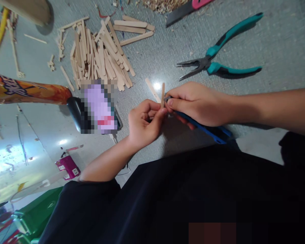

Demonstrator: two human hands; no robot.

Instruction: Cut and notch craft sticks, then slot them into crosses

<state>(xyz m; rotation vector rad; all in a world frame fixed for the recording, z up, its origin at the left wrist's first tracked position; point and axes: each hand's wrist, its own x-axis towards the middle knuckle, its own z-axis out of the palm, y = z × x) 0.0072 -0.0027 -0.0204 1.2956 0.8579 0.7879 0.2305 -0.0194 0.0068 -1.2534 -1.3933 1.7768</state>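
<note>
Garment: dark cloth (147, 203), worn by the person, nearest the camera.
Left hand: one left hand (147, 123), thumb and fingers pinched on the lower end of a wooden stick (163, 92).
Stick, held: narrow, raised nearly upright in view, between the two hands.
Right hand: one right hand (200, 103), wrapped round a blue-handled tool (213, 133).
Tool: dark tip at the held stick's side; contact could not be told; type partly hidden by the fingers.
Stick, loose: one pale stick (152, 88), slanted just beyond the held one.
Pliers: teal-handled pliers (205, 64), jaws parted, lying on the tabletop (282, 57) beyond the right hand.
Pile: many flat wooden sticks (101, 54), heaped beyond the left hand.
Blade: pink-handled blade (181, 14), beside wood shavings (164, 4), farthest out.
</note>
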